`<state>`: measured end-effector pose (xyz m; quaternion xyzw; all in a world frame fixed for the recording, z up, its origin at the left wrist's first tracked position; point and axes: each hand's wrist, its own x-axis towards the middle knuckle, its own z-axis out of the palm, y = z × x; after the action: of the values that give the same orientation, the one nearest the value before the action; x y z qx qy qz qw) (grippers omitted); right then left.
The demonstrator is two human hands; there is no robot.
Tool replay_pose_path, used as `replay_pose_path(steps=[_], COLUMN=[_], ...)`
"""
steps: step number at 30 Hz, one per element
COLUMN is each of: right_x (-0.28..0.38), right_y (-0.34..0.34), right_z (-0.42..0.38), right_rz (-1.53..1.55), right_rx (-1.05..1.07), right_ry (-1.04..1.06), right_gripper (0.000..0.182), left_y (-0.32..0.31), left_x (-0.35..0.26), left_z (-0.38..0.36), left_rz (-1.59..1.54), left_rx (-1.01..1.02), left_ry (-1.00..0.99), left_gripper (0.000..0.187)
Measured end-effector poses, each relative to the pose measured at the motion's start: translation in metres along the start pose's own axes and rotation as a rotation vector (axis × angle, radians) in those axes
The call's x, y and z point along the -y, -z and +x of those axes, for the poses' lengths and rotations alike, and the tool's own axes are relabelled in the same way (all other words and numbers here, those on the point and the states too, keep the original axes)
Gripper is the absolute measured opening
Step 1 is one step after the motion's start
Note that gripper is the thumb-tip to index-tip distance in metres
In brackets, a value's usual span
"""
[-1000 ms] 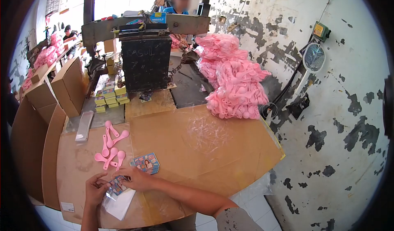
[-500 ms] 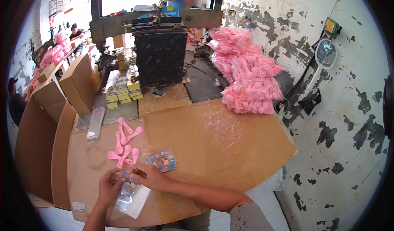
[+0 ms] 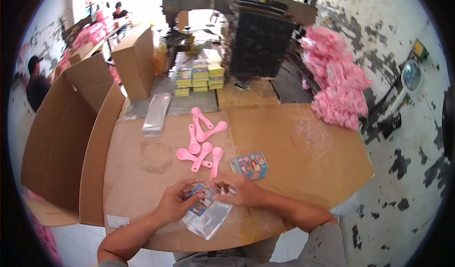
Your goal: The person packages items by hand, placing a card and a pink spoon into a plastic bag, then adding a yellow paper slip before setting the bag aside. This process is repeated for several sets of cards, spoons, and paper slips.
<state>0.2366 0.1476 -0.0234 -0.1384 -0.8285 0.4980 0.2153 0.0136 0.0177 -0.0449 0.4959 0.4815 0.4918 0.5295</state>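
My left hand (image 3: 179,199) pinches a small blue printed card (image 3: 203,201) between thumb and fingers. Overlapping the card's lower part is a clear plastic bag (image 3: 212,223), which lies toward the table's front edge. My right hand (image 3: 241,190) is just right of the card, its thumb and bent fingers apart, over the bag's upper corner. Its fingertips are close to the handle end of a pink spoon (image 3: 217,154). Several more pink spoons (image 3: 204,149) lie in a loose group beyond my hands. A fanned stack of matching cards (image 3: 252,165) rests beyond my right hand.
A pile of clear bags (image 3: 157,113) lies at the back left, near stacked yellow-edged cards (image 3: 199,80). An open cardboard box (image 3: 90,158) stands left. Bagged pink spoons (image 3: 339,87) are heaped at the back right. A black machine (image 3: 259,42) stands behind; a person (image 3: 37,84) is far left.
The view has swung left, so things sit further right. My right hand has drawn away from the card to its right, and its thumb and fingers have parted. My left hand still holds the card.
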Motion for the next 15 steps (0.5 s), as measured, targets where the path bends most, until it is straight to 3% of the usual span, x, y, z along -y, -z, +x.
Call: replay_pose_path(steps=[7,11,13,15], right_x=[0.004,-0.002,-0.011,-0.029], right_y=[-0.007,0.004,0.022,0.037], right_z=[0.0,-0.004,-0.003,-0.005], right_rz=[-0.084,-0.095,-0.025,0.057], right_rx=[0.063,0.025,-0.117,-0.415], right_ry=[0.082,0.086,0.064,-0.133], right_gripper=[0.028,0.017,0.014,0.011], left_y=[-0.003,-0.007,-0.005,0.003], left_x=[-0.003,-0.012,-0.015,-0.001], left_z=[-0.001,-0.002,0.002,0.005], left_rz=[0.131,0.096,0.04,-0.004], left_rx=[0.024,-0.005,-0.047,-0.11], left_ry=[-0.147,-0.011,0.018,-0.059], left_gripper=[0.04,0.032,0.029,0.028])
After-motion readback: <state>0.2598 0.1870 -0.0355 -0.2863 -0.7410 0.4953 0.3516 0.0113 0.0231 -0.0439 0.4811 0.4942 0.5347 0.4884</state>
